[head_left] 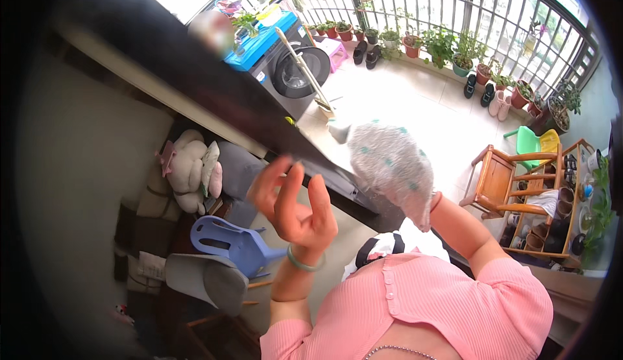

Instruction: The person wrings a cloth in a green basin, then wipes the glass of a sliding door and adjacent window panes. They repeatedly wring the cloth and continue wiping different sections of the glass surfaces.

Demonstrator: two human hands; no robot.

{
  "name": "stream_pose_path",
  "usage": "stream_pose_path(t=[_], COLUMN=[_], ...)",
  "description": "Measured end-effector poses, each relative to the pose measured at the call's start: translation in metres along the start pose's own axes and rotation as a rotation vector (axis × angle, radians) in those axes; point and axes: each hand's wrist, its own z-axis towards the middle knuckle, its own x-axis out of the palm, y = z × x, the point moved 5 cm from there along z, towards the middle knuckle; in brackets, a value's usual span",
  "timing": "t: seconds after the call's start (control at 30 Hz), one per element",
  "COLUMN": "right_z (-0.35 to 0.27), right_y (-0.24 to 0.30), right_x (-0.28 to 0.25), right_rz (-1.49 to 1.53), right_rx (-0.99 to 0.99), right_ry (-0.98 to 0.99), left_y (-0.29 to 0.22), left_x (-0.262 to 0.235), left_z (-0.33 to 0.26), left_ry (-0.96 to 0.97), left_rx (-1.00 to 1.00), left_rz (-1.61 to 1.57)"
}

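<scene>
My left hand (292, 211) is raised in the middle of the view with its fingers loosely curled and apart, holding nothing. A pale green bangle (305, 262) circles that wrist. My right hand is hidden inside a pale grey, green-dotted, sock-like cloth (389, 159), which reaches down to the wrist, where a loose end hangs. My right forearm (464, 230) comes out below it. The shape of the fingers under the cloth does not show. A gap separates the left hand from the cloth. White fabric with black bands (402, 243) shows below my hands, by my waist.
A dark door frame (253, 113) runs diagonally past the hands. Beyond it are a washing machine (292, 68), a broom (305, 71), potted plants (438, 45) and a wooden chair (500, 178). Behind the left hand stand a blue plastic chair (237, 243), a grey bin (204, 279) and plush toys (188, 172).
</scene>
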Motion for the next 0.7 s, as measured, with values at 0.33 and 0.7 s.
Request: stream_pose_path(t=[0.33, 0.7], right_z=[0.121, 0.142], right_y=[0.023, 0.007], right_x=[0.066, 0.143], right_rz=[0.164, 0.431], right_rx=[-0.418, -0.713], right_ry=[0.569, 1.014], left_y=[0.008, 0.013], left_x=[0.039, 0.053], left_z=[-0.009, 0.003], left_ry=[0.064, -0.252], left_rx=[-0.184, -0.142], left_rz=[0.363, 0.769])
